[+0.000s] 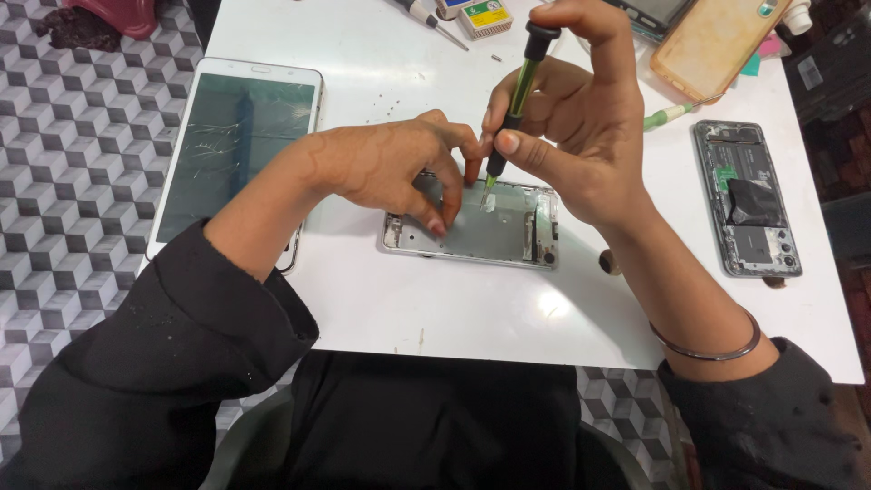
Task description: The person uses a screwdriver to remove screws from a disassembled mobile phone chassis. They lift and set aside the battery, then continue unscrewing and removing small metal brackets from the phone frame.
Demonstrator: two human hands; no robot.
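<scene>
Hiding phone frame (490, 227) upper-left corner: left hand (390, 168); screwdriver (513, 104) tip blurred.

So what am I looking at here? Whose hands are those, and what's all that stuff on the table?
The picture comes from a camera worn on a person's head, looking down, so the two hands are that person's own. The right hand holds a thin green screwdriver upright, its tip down on a metal phone frame lying flat on the white table. The left hand presses on the frame to hold it. To the left lies a tablet with a cracked screen. To the right lies an opened phone with its insides showing. At the far edge are an orange phone case, another screwdriver and a small box.
</scene>
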